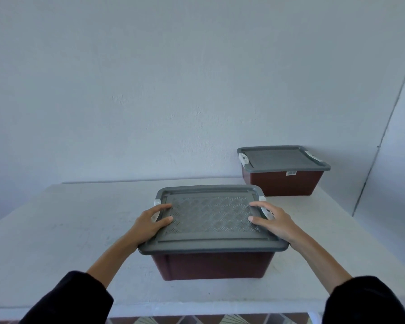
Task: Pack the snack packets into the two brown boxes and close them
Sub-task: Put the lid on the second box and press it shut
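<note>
grey lid (211, 216) of the near brown box (213, 265) runs left to right between left grip (150, 222) and right grip (272, 220), both spread flat at its latches (266, 211).

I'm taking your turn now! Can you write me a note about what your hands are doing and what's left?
Left hand and right hand: fingers flat on the grey lid of the near box, one at each side by its white clips.
Far box: by the wall, lid on.
Done: no packets in sight; both boxes lidded.
Left: check the near clips are snapped; I cannot tell.
</note>
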Demonstrator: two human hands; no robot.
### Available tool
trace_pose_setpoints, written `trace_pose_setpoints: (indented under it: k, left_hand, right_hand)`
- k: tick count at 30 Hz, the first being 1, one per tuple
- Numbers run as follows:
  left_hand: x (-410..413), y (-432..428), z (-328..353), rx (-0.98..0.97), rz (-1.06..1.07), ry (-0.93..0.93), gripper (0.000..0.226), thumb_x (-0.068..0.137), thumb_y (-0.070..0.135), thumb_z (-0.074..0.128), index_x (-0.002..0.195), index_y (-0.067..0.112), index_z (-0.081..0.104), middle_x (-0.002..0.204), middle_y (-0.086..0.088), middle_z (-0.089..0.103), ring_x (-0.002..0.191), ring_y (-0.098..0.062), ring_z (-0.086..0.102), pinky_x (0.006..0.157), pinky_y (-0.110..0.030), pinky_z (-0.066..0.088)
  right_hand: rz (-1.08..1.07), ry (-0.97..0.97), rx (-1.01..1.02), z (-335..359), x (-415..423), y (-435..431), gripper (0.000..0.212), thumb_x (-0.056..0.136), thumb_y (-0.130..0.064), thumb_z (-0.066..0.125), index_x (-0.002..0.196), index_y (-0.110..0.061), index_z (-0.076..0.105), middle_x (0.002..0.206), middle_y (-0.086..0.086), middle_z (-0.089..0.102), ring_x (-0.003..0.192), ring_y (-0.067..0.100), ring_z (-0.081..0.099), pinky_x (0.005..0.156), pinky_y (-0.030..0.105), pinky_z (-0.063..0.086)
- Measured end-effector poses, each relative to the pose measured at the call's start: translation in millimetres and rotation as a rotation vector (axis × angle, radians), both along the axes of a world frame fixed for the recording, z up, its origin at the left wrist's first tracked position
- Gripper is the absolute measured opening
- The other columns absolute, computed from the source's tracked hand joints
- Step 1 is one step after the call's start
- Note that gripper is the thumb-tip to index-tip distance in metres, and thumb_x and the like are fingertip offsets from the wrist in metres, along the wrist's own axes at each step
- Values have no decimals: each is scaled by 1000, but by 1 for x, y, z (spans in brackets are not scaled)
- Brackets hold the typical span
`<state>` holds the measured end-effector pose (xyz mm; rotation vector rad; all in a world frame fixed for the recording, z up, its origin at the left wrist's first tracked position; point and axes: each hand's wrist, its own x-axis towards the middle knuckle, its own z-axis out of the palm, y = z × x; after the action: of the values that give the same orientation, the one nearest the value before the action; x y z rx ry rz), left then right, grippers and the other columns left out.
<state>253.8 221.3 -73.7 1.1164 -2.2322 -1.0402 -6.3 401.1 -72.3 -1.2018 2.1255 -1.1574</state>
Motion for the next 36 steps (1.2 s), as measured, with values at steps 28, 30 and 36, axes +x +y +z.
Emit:
trace_pose_setpoints:
  k: [28,30,36]
  left_hand:
    - [-49,24,-5,-556,-69,-213,80,67,66,15,129,33,53,140,17,45,126,-5,46,95,-25,45]
    - [-55,12,-3,-556,-64,-217,80,67,67,17,128,32,54,139,15,47,124,-5,48,94,-25,46]
    - [-75,-26,-1,-536,-54,-235,61,76,57,34,126,29,56,137,12,50,123,-8,50,95,-28,45]
  right_hand:
    - [155,687,-66,-6,6,-30,37,92,-30,49,127,-24,56,137,-10,51,132,7,41,110,28,31]
    - [173,692,-76,-6,-1,-42,36,91,-29,50,126,-22,57,134,-10,54,129,8,45,107,27,34]
    - [219,680,-114,-2,-20,-79,31,90,-24,53,119,-17,63,125,-6,61,120,6,54,93,11,34]
